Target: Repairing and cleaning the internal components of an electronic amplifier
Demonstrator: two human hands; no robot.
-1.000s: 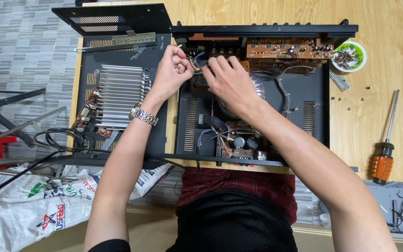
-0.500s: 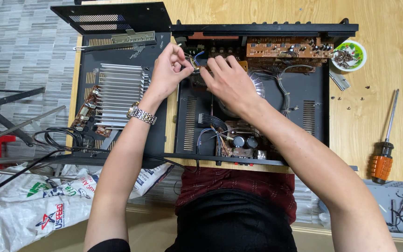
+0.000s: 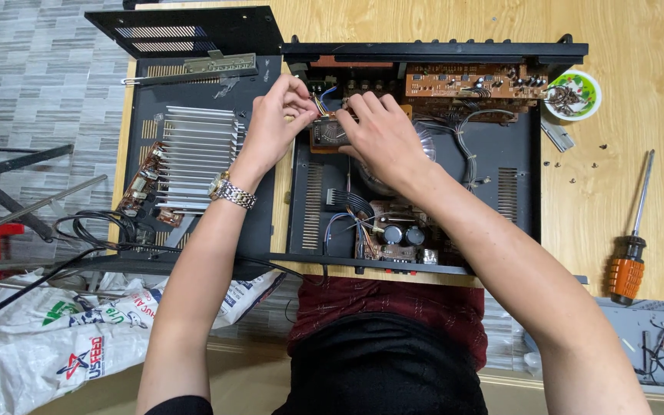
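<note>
Inside the open black chassis (image 3: 512,154), near its back wall, a small brown circuit board (image 3: 324,136) sits under my fingers. My left hand (image 3: 278,123) pinches its wires (image 3: 323,101); my right hand (image 3: 382,138) grips its edge. Well right, an orange-handled screwdriver (image 3: 630,253) lies on the table (image 3: 639,46).

Matt black metal chassis (image 3: 516,154), ribbed aluminium heatsink (image 3: 194,157), smooth wooden table (image 3: 639,131).

Wooden table (image 3: 639,46) carries: open black chassis (image 3: 516,207), orange-handled screwdriver (image 3: 630,253) at right, small green-rimmed dish (image 3: 575,94), metal bracket (image 3: 559,137), loose screws (image 3: 587,163).
</note>
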